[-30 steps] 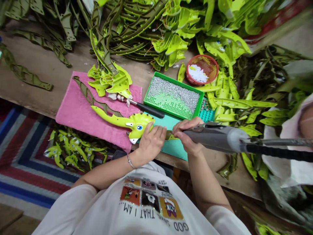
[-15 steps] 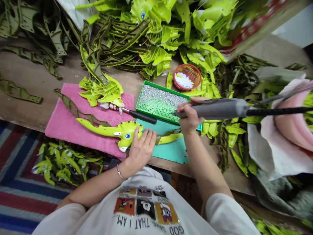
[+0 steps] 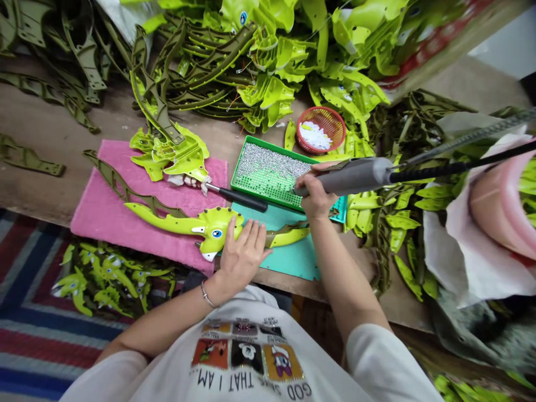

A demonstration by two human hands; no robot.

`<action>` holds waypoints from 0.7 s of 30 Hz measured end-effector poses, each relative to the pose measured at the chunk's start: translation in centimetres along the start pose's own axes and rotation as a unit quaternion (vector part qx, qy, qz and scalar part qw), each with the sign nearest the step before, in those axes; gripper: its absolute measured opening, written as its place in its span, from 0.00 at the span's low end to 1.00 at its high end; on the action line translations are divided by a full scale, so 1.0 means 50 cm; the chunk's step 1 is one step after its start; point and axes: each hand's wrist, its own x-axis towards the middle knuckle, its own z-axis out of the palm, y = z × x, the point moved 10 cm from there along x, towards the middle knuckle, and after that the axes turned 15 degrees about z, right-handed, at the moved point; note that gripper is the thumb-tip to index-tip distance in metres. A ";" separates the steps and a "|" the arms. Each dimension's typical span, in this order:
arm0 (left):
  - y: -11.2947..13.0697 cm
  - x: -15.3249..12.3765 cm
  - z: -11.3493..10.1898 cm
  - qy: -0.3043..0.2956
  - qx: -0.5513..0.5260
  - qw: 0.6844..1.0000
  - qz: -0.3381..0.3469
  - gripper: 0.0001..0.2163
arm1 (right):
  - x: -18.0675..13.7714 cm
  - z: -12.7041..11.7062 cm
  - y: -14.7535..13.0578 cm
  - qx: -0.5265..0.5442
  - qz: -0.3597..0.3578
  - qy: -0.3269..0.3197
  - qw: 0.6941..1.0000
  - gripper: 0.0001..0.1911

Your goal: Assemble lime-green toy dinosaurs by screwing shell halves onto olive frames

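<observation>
My left hand (image 3: pixel 245 248) lies flat, fingers stretched, on a lime-green plastic dinosaur-head toy (image 3: pixel 215 231) with a blue eye, pressing it on the bench. Olive strips (image 3: pixel 121 184) join its long green arms. My right hand (image 3: pixel 314 194) is wrapped round a grey electric screwdriver (image 3: pixel 355 177), held sideways with its nose over the green tray (image 3: pixel 288 209). Small silver screws (image 3: pixel 272 162) heap along the tray's far side. Whether a screw sits on the tool's tip cannot be made out. A hammer (image 3: pixel 243 199) with a black handle lies just beyond the toy.
Beneath the toy are a pink towel (image 3: pixel 96 206) and a teal mat (image 3: pixel 293 259). A red basket (image 3: pixel 321 114) holds white pieces. Green and olive parts pile along the back and right, beside a pink tub (image 3: pixel 502 206). The tool's cable (image 3: pixel 460 167) runs off right.
My right hand and the screwdriver have shifted slightly left, and the tool's rear end has swung up and left. My left hand stays on the toy. The view has moved a little.
</observation>
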 end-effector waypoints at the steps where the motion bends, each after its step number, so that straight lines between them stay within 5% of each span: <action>1: 0.000 0.000 0.003 -0.004 -0.003 1.000 -0.004 0.20 | 0.001 0.003 -0.001 -0.002 0.000 -0.002 1.000 0.21; 9: 0.006 0.011 0.003 -0.017 0.020 0.999 -0.024 0.21 | -0.038 -0.003 -0.069 0.017 -0.018 0.002 1.000 0.20; 14: 0.003 0.009 0.019 -0.031 -0.003 0.999 -0.032 0.21 | -0.158 0.010 -0.139 0.044 -0.003 -0.114 0.993 0.13; 18: 0.001 0.009 0.017 -0.010 0.006 0.999 -0.037 0.21 | -0.231 0.014 -0.122 0.018 0.013 -0.177 0.984 0.04; 21: 0.002 0.010 0.014 0.002 0.009 0.999 -0.036 0.21 | -0.245 0.012 -0.087 -0.006 0.012 -0.187 0.982 0.10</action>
